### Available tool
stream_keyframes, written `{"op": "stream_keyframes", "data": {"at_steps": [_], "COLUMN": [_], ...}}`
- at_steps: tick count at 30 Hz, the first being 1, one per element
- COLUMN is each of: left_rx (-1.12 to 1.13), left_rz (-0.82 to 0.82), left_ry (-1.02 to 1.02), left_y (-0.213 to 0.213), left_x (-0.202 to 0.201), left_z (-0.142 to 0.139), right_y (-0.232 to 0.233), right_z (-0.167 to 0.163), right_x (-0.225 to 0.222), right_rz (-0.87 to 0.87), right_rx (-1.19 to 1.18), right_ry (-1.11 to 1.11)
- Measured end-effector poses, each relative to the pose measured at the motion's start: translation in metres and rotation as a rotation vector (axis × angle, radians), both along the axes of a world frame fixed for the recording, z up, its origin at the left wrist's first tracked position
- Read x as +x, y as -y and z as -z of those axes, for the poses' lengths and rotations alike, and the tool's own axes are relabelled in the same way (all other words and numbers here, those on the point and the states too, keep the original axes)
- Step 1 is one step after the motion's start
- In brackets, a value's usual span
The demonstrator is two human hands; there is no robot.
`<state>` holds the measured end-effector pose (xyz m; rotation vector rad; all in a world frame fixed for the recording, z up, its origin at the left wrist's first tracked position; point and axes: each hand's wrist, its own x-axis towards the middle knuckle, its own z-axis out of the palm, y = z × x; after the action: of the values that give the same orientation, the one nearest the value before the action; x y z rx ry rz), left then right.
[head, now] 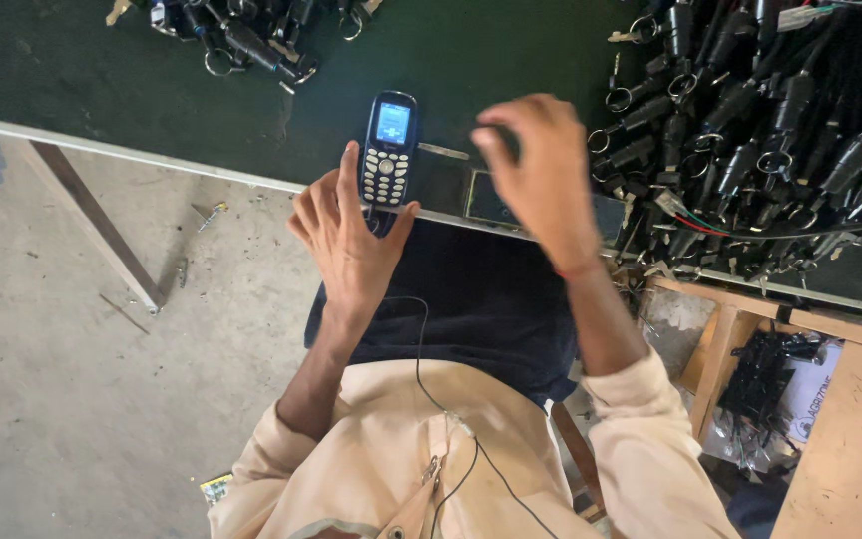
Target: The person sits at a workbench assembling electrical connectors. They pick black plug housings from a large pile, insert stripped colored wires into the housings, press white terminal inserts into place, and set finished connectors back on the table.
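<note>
A small dark keypad phone (pixel 388 150) with a lit screen is held upright at the edge of the dark green table (pixel 102 80). My left hand (pixel 346 235) grips it from below, thumb beside the keys. A thin black cable (pixel 419 349) runs from the phone down over my cream jacket. My right hand (pixel 541 165) hovers over the table to the right of the phone, fingers curled and blurred, close to a small dark flat piece (pixel 496 200) lying on the table edge. I cannot tell whether it pinches anything.
A large heap of black connectors with metal rings (pixel 780 130) covers the table's right side. A smaller heap (pixel 251 35) lies at the far edge. A wooden shelf (pixel 850 419) with black parts stands at lower right. Concrete floor (pixel 72 379) lies left.
</note>
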<state>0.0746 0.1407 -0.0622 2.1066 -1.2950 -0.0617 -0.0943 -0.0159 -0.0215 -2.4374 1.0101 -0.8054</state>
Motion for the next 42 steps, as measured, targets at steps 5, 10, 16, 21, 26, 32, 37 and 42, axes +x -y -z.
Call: {"op": "stream_keyframes", "data": {"at_steps": [5,10,16,21,26,32,37,42], "left_rx": [-0.002,0.062,0.089,0.005,0.009,0.010,0.017,0.005], "left_rz": [0.051,0.064,0.033,0.031,-0.017,0.003,0.012,-0.012], "left_ry": [0.008,0.009,0.034,-0.010,-0.033,-0.021,-0.023,-0.024], "left_y": [-0.003,0.001,0.005,0.005,0.008,0.007,0.007,0.002], "left_x": [0.005,0.002,0.001,0.003,-0.001,-0.001,-0.002,-0.002], "left_z": [-0.005,-0.004,0.003,0.005,0.005,0.007,0.011,0.010], "right_y": [-0.025,-0.064,-0.070,-0.041,-0.010,-0.015,-0.017,-0.012], "right_z": [-0.031,-0.025,-0.024,-0.011,0.027,0.037,0.037,0.025], "right_x": [-0.073,-0.103,-0.085,-0.020,0.037,0.041,0.041,0.038], "right_rz": [0.153,0.171,0.146,0.017,-0.055,-0.077,-0.045,-0.051], "right_rx": [0.578,0.670,0.524,0.071,-0.096,-0.031,0.002,0.004], "right_ry": [0.393,0.546,0.349,0.071,-0.135,-0.161,-0.185,-0.172]}}
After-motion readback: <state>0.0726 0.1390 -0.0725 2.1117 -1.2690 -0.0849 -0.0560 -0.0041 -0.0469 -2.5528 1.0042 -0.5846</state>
